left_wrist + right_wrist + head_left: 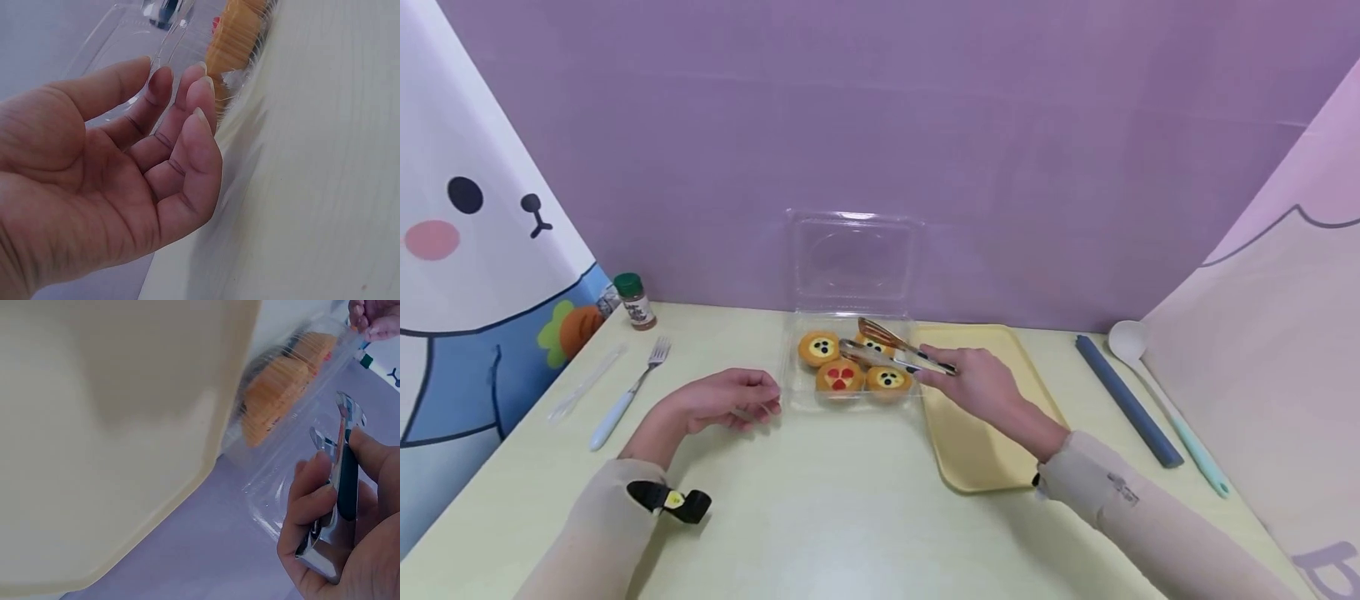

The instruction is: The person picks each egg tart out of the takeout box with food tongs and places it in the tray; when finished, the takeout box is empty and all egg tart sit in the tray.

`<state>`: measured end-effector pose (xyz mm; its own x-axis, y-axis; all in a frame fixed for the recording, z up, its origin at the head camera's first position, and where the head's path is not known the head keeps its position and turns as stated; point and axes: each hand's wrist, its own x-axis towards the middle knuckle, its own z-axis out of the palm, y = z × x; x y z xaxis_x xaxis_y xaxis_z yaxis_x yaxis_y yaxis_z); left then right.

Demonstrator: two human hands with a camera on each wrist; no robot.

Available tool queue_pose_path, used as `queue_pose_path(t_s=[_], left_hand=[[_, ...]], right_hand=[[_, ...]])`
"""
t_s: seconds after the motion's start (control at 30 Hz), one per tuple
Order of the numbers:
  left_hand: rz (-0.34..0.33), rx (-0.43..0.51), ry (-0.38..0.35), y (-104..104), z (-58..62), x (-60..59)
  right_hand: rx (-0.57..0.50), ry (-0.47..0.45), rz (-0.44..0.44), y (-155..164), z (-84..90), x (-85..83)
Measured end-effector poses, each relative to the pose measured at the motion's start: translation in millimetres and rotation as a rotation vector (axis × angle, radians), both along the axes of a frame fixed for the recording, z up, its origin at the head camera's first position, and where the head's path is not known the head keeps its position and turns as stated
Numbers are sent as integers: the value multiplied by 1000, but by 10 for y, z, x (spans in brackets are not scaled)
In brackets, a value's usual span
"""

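In the head view, my right hand [977, 379] holds metal food tongs [898, 343] over a clear hinged plastic box [856, 258], its lid standing up. Several egg tarts [839, 377] with face-like or red toppings sit inside; the tongs' tips overlap the back ones, and the arms are spread apart. Fingers wrap the tongs' dark-gripped handles [347, 481] in the right wrist view. My left hand [730, 398] hovers beside the box's front left corner, its fingers loosely bent with nothing between them. In the left wrist view the palm [106, 181] faces the camera, fingertips near the plastic.
A yellow tray [981, 450] lies right of the box, partly beneath my right forearm. Farther right are a dark blue bar [1127, 400] and a spoon [1172, 412] with a mint handle. At left lie a fork [632, 392], a clear plastic utensil [586, 383] and a green-capped jar [635, 302].
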<state>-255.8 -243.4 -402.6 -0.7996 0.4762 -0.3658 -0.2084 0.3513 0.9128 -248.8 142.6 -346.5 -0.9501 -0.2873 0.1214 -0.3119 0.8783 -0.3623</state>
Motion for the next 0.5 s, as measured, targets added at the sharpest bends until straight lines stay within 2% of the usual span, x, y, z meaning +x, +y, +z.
queue_pose_path(t_s=[0.5], left_hand=[[18, -19, -3, 6, -14, -22]], right_hand=[[96, -127, 13, -385, 30, -320]])
